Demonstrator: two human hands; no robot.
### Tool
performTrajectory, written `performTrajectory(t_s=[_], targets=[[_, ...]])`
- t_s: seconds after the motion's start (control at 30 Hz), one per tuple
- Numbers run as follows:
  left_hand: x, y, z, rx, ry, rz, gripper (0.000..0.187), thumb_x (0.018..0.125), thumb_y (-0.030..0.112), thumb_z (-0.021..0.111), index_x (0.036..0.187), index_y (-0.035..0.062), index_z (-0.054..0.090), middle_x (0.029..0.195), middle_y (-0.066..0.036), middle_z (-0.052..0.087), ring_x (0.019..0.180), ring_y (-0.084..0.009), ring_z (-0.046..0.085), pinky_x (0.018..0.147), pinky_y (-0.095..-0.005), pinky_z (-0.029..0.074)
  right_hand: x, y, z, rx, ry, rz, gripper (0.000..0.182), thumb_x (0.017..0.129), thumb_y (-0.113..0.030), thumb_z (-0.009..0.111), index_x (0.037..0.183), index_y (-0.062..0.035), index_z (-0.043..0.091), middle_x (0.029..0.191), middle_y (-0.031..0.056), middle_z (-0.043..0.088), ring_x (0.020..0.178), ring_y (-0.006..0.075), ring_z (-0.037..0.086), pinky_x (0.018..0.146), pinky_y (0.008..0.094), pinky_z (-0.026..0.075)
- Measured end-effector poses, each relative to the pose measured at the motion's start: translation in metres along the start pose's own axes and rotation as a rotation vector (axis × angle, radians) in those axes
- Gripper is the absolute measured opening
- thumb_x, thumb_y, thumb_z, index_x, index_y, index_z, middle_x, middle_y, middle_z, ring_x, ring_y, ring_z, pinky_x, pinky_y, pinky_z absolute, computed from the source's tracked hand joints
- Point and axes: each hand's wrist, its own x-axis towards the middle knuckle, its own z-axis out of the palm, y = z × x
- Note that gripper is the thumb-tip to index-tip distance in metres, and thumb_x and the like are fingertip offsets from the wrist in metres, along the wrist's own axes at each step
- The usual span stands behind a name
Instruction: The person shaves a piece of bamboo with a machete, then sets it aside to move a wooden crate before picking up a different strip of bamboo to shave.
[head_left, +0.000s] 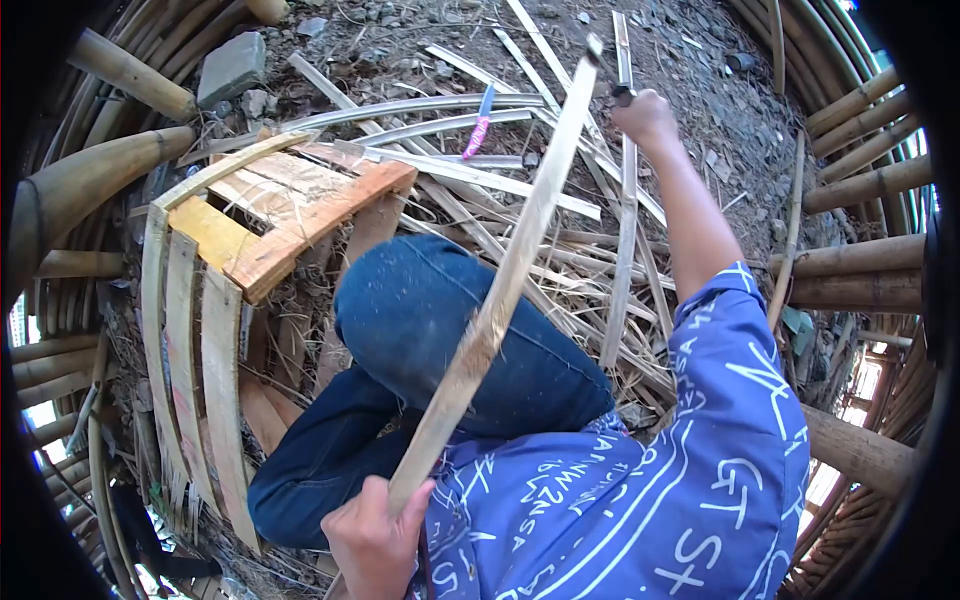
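A long split-bamboo strip [515, 255] slants from my lower body up to the far ground, crossing in front of my bent knee. My left hand [375, 535] is wrapped round its near end, thumb on top. With my arm stretched out, my right hand [648, 120] is closed round the handle of a dark, narrow knife-like tool [621, 95]. The tool's front part lies right at the far end of the strip, and its blade is mostly hidden. A rough, pale patch marks the strip's middle, over the knee.
A slatted wooden crate [325, 225] stands to the left of my knee. Several loose bamboo strips [625, 250] and shavings litter the ground. A blue-and-pink knife-shaped object [480, 122] lies among them. Bamboo poles [868, 187] frame both sides, and a concrete block [232, 68] sits at back left.
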Motion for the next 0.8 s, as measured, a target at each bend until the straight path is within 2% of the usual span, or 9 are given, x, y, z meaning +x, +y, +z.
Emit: performTrajectory(t_s=[0.07,0.13,0.23,0.4,0.5,0.57,0.67,0.77,0.8], targets=[[-0.002,-0.002,-0.012,-0.088,-0.050,0.011,0.033,0.080,0.029,0.074,0.072,0.0045,0.054,0.058,-0.017,0.051,0.051,-0.0376,0.051,0.047,-0.0444,0.039,0.020,0.015,0.004,0.028,0.008,0.036,0.039,0.075,-0.030,0.063,0.099,-0.0001,0.069,0.106,0.0234,0.066,0.102,0.0354,0.064,0.090,0.0410,0.050],[-0.002,-0.006,-0.012,-0.095,-0.064,0.052,0.028,0.086,0.020,0.068,0.072,0.0025,0.051,0.059,-0.020,0.048,0.053,-0.0406,0.050,0.048,-0.0444,0.038,0.037,0.034,0.015,0.040,-0.007,0.044,0.037,0.075,-0.029,0.062,0.097,0.0006,0.069,0.105,0.0245,0.066,0.101,0.0360,0.065,0.089,0.0412,0.050],[-0.010,-0.048,0.011,-0.068,0.038,0.062,0.032,0.087,0.024,0.068,0.074,0.0010,0.050,0.059,-0.021,0.048,0.053,-0.0419,0.050,0.047,-0.0438,0.039,0.019,0.038,0.022,0.020,-0.047,0.050,0.037,0.074,-0.027,0.062,0.096,0.0013,0.069,0.103,0.0255,0.066,0.100,0.0368,0.065,0.088,0.0418,0.050],[-0.003,-0.028,0.000,-0.104,0.055,0.001,0.035,0.087,0.028,0.068,0.072,0.0015,0.050,0.057,-0.020,0.046,0.051,-0.0406,0.048,0.046,-0.0437,0.037,-0.036,0.043,0.042,0.022,-0.149,0.036,0.036,0.070,-0.023,0.062,0.092,0.0052,0.068,0.099,0.0271,0.066,0.096,0.0399,0.065,0.085,0.0448,0.051],[-0.002,-0.043,0.010,-0.080,-0.032,-0.090,0.051,0.084,0.049,0.065,0.074,0.0008,0.054,0.055,-0.017,0.050,0.050,-0.0339,0.052,0.047,-0.0418,0.036,-0.067,0.059,0.053,0.130,-0.159,0.016,0.035,0.069,-0.023,0.062,0.086,0.0069,0.066,0.090,0.0276,0.067,0.089,0.0400,0.066,0.079,0.0449,0.051],[-0.004,-0.051,0.017,-0.110,0.004,-0.042,0.047,0.083,0.042,0.068,0.070,0.0000,0.051,0.054,-0.018,0.049,0.050,-0.0376,0.052,0.046,-0.0408,0.037,-0.092,0.067,0.054,0.211,-0.160,0.023,0.034,0.069,-0.024,0.062,0.083,0.0076,0.066,0.084,0.0273,0.067,0.085,0.0402,0.066,0.076,0.0451,0.051],[-0.006,-0.053,0.014,-0.143,0.036,-0.007,0.046,0.081,0.035,0.072,0.066,-0.0008,0.048,0.054,-0.020,0.048,0.050,-0.0413,0.052,0.045,-0.0395,0.038,-0.127,0.065,0.041,0.425,-0.053,-0.038,0.027,0.070,-0.022,0.064,0.072,0.0053,0.061,0.067,0.0191,0.065,0.065,0.0300,0.065,0.061,0.0399,0.048],[-0.008,-0.055,0.012,-0.143,0.008,-0.020,0.047,0.081,0.036,0.072,0.065,-0.0009,0.048,0.054,-0.020,0.048,0.051,-0.0411,0.051,0.045,-0.0393,0.038,-0.155,0.048,0.021,0.818,0.059,-0.141,0.023,0.073,-0.009,0.065,0.060,-0.0011,0.049,0.052,0.0001,0.048,0.050,0.0075,0.040,0.047,0.0288,0.032],[-0.007,-0.055,0.011,-0.148,-0.016,-0.014,0.048,0.081,0.037,0.072,0.065,-0.0009,0.048,0.054,-0.021,0.047,0.051,-0.0410,0.051,0.045,-0.0394,0.037,-0.164,0.038,0.010,0.820,0.057,-0.142,0.023,0.073,-0.009,0.065,0.060,-0.0011,0.049,0.052,0.0001,0.048,0.050,0.0075,0.040,0.047,0.0288,0.032]])
